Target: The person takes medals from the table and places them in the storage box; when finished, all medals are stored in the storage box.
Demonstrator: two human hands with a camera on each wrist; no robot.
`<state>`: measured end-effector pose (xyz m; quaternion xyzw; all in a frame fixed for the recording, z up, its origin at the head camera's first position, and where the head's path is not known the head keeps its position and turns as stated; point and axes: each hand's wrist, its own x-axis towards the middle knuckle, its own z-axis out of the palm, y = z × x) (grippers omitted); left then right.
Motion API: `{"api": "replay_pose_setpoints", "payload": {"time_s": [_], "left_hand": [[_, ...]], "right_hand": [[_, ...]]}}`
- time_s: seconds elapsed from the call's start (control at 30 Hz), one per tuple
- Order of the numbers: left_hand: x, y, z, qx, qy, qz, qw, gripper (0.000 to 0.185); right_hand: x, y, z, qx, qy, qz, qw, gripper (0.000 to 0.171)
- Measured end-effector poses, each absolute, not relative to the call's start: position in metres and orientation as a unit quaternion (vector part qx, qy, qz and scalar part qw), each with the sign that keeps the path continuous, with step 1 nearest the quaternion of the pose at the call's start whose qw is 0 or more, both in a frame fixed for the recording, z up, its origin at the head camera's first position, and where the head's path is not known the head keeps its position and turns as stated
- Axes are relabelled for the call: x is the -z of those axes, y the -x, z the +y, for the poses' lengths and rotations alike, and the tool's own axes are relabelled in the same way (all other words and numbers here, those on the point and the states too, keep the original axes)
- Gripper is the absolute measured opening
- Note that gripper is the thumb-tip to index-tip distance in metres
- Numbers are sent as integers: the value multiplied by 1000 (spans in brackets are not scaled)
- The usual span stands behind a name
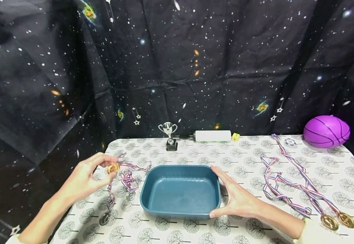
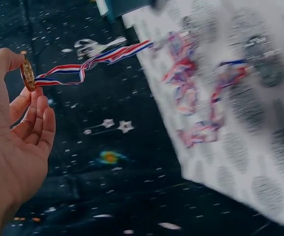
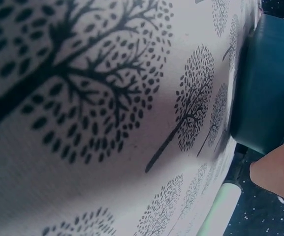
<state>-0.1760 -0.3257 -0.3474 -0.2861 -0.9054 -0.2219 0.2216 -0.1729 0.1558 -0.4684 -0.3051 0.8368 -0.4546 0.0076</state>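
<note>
My left hand pinches a gold medal between thumb and fingers, above the left side of the table. In the left wrist view, a red, white and blue ribbon trails from that medal toward the tabletop. Below and beside this hand lie tangled ribbons, a dark medal and a silver-looking medal. My right hand grips the right end of an empty teal rectangular tub, thumb at the near corner and fingers at the far one. The right wrist view shows the tub's outer wall.
On the right lie two gold medals with striped ribbons. Along the back stand a silver trophy cup, a white cylinder, a yellow block and a purple ball. A tree-print cloth covers the table.
</note>
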Motion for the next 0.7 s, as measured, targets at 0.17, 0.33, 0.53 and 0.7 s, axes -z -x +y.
{"api": "replay_pose_setpoints", "payload": {"time_s": [0.17, 0.33, 0.53, 0.7], "left_hand": [[318, 184, -320, 225, 303, -893, 244, 47], [293, 192, -308, 226, 323, -885, 248, 47], [268, 194, -289, 233, 358, -870, 245, 45], [248, 195, -268, 237, 405, -844, 259, 46]], "right_hand": [[469, 173, 156, 451, 304, 839, 9, 139], [469, 173, 157, 450, 302, 840, 8, 139], [467, 172, 156, 454, 302, 838, 10, 140], [468, 172, 156, 452, 302, 840, 10, 139]]}}
